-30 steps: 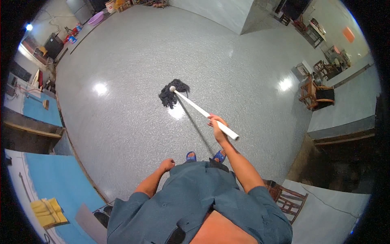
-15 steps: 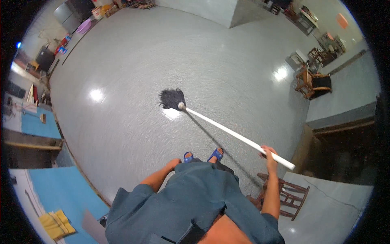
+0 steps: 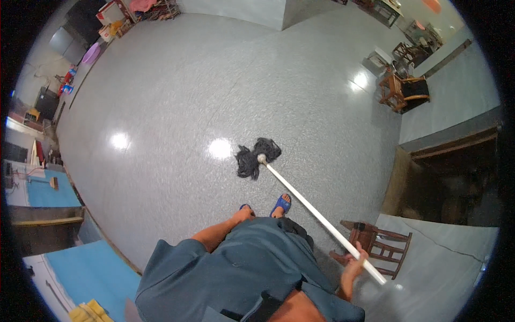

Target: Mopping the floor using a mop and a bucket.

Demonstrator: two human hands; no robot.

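A mop with a white handle (image 3: 308, 206) slants from the lower right towards the middle of the floor. Its dark grey strands (image 3: 248, 162) lie on the floor, spread in two clumps around the round joint. My right hand (image 3: 354, 264) is wrapped round the handle close to its upper end. The left arm hangs down in front of me, and my left hand (image 3: 244, 213) is by my left leg, apart from the mop; its fingers do not show clearly. Just ahead are my feet in blue sandals (image 3: 281, 205).
A brown wooden chair (image 3: 375, 241) stands right beside my right arm. Further off on the right are another wooden chair (image 3: 402, 91) and a dark doorway (image 3: 456, 182). Blue panels (image 3: 88, 273) run along the left. A purple basin (image 3: 92, 52) sits at the far left.
The mop head has come nearer to me and right, its strands splitting into two clumps. My right hand has drawn back and down with the handle. The view has shifted a little.
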